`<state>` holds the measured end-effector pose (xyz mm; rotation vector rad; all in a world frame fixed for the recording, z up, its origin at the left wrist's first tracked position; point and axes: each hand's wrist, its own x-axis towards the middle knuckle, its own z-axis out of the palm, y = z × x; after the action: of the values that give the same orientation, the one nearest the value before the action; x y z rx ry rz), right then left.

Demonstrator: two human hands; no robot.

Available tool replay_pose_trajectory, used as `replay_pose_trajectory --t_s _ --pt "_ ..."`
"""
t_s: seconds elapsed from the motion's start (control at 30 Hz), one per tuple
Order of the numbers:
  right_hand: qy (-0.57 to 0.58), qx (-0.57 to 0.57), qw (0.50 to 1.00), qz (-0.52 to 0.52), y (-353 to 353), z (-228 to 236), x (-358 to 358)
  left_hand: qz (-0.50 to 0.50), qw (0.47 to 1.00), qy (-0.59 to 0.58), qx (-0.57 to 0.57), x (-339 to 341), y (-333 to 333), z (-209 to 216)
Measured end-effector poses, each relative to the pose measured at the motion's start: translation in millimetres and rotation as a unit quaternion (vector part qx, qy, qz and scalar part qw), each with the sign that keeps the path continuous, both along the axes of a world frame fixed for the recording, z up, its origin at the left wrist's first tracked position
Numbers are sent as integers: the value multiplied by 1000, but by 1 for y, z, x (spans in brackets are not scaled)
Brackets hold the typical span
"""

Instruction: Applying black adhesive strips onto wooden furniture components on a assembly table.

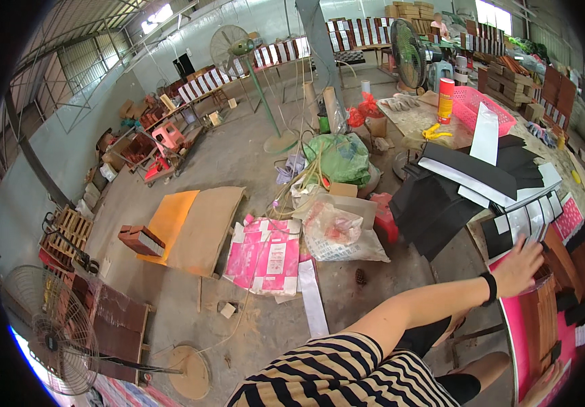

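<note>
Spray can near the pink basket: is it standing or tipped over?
Standing upright: the spray can rises vertically from the worktable, its red cap uppermost.

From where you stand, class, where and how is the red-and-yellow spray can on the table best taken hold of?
Probably around the middle of the spray can, coming from the picture's left. It stands upright and its body is a straight cylinder; the pink basket crowds its right side, while the yellow tool lies low before it, leaving the upper left side free.
</note>
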<state>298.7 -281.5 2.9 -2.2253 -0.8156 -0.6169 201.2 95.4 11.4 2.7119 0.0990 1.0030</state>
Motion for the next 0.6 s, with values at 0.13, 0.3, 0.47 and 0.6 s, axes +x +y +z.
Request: replay_pose_trajectory --t_s 0.13,0.3,0.47,0.6 --pt "131 101 986 25 -4 -11 13 127 988 77 -40 -29 39 -7" --pt "-25 -94 995 19 -40 -52 64 129 978 145 -82 -35 59 -34" --pt "-20 -46 999 -19 -66 -87 106 134 977 136 -95 -27 59 -31" --pt "-16 -74 997 -33 -55 -76 90 142 982 64 -107 -21 66 -46"
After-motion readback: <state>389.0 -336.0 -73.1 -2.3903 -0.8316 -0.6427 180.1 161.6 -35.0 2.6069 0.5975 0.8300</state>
